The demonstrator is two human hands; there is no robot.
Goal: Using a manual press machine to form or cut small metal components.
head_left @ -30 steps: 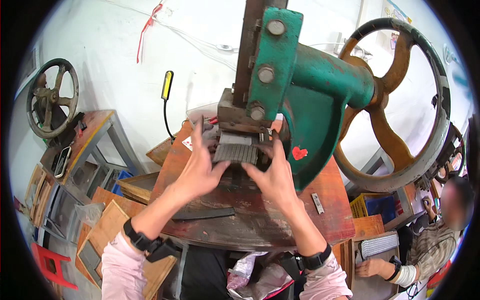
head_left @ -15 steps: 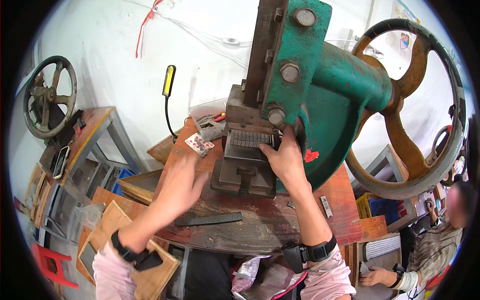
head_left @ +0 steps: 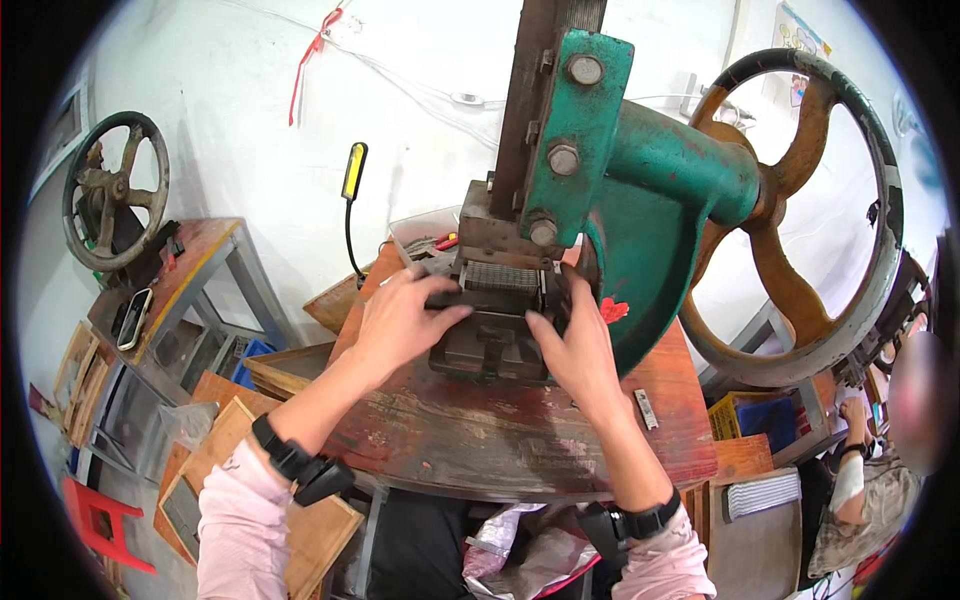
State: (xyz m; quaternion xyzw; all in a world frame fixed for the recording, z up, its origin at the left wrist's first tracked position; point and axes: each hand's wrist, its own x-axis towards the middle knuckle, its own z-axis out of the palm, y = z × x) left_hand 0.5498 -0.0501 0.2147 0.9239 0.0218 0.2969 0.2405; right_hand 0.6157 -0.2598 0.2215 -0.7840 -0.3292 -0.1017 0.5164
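Note:
A green hand press [head_left: 650,240] with a large handwheel stands on the wooden bench. Under its ram sits a row of small metal pieces [head_left: 503,276] on a steel block. Across the front of that row lies a dark flat bar [head_left: 500,302], partly hidden by fingers. My left hand [head_left: 395,325] is closed around the bar's left end, thumb in front and fingers behind. At the other end, my right hand [head_left: 582,350] grips it between thumb and fingers, beside the press frame. The slotted steel base [head_left: 490,345] is just below both hands.
A small metal piece [head_left: 647,409] lies on the bench [head_left: 450,440] at right. Behind the press is a clear plastic bin [head_left: 420,235] of tools, with a lamp [head_left: 354,172] to its left. Wooden trays [head_left: 325,535] are lower left. Another person [head_left: 870,500] works at far right.
The dark bar has left the bench front and is now up at the steel block. My left hand has moved right and closed on it; my right hand has shifted slightly down to its other end.

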